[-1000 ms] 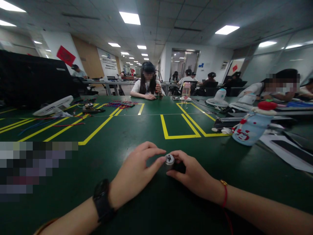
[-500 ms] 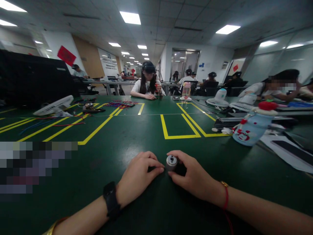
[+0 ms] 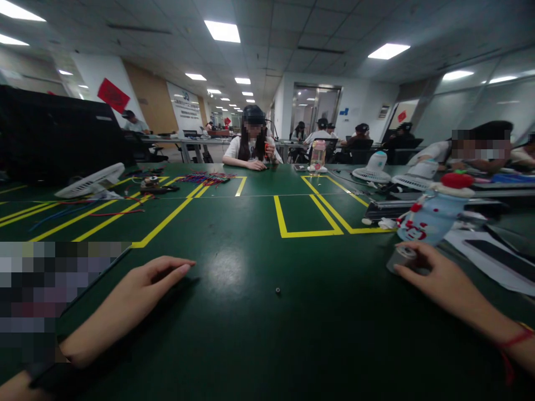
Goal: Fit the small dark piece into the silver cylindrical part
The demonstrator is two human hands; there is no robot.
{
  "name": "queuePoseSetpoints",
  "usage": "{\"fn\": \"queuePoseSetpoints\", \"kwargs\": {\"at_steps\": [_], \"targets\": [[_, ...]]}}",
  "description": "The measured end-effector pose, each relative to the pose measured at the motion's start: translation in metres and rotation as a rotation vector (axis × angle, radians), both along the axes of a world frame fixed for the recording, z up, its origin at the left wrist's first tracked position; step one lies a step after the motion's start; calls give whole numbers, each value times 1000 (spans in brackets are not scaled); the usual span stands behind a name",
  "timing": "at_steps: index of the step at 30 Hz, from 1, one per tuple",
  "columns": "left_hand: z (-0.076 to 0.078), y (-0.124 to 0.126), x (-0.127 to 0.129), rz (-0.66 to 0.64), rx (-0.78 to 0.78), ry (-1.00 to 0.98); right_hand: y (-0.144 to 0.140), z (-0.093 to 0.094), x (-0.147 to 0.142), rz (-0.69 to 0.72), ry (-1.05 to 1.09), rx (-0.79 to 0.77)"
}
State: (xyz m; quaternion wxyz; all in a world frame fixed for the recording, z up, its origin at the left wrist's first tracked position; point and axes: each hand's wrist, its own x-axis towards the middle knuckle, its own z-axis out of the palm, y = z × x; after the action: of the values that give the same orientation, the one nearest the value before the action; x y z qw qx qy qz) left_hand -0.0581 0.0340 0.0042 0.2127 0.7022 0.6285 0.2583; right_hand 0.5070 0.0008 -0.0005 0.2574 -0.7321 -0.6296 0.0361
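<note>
On the green table (image 3: 234, 328), just right of centre, lies a tiny round metal piece with a dark hole (image 3: 278, 291), too small to name. At the right, beside the light-blue snowman-shaped bottle (image 3: 434, 214), my right hand (image 3: 438, 278) grips a silver cylinder that looks like a small motor (image 3: 403, 259) between thumb and fingers. My left hand (image 3: 137, 295) is over the left side of the table, fingers stretched forward and nothing visible in them. Its thumb tip is close to the index finger.
Bundled red and blue wires (image 3: 207, 177) lie at the back left, near a white fan (image 3: 92, 181). Yellow tape (image 3: 311, 234) marks the tabletop. A phone (image 3: 501, 256) rests on white paper at right. Across the table sits a person (image 3: 253, 139) near a pink bottle (image 3: 318, 156).
My right hand has carried the motor from the middle to the right. My left hand has drawn back to the left, and the tiny round piece now shows on the table.
</note>
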Motion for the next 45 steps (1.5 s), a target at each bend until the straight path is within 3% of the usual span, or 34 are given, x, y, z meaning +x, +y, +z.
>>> {"fn": "queuePoseSetpoints", "kwargs": {"at_steps": [3, 5, 7, 11, 13, 15, 17, 19, 21, 23, 25, 27, 29, 36, 42, 45], "targets": [[-5, 2, -4, 24, -12, -6, -4, 1, 2, -10, -102, 76], [-5, 1, 4, 4, -20, -6, -6, 10, -24, 8, -247, 274], [-3, -1, 13, -24, -31, 3, -9, 20, -67, 156, -348, 397], [-2, -4, 19, -51, -32, 20, -9, 24, -168, 648, -249, 178], [-3, -5, 15, -65, -25, 21, -4, 20, -206, 770, -184, 80], [-4, -5, 11, -70, -17, 23, 1, 21, -223, 815, -155, 42], [-6, -4, 9, -71, -13, 26, 6, 29, -213, 786, -143, 41], [-6, -4, 9, -75, -14, 28, 8, 44, -180, 691, -175, 68], [-6, -4, 12, -80, -13, 28, 6, 59, -129, 528, -262, 109], [-5, -4, 16, -81, -10, 33, 2, 68, -75, 280, -331, 136], [-4, -4, 18, -78, -4, 40, -4, 69, -32, 71, -354, 59], [-4, -5, 20, -79, -4, 44, -10, 64, -7, -42, -324, -37], [-3, -5, 20, -82, -7, 43, -13, 59, -1, -71, -287, -79], [1, -9, 23, -73, -5, 39, -11, 56, -16, -71, -251, 47], [3, -11, 27, -77, -14, 39, -13, 57, -17, -75, -185, -51], [1, -10, 25, -88, -7, 38, -14, 59, -21, -98, -174, 7]]}}
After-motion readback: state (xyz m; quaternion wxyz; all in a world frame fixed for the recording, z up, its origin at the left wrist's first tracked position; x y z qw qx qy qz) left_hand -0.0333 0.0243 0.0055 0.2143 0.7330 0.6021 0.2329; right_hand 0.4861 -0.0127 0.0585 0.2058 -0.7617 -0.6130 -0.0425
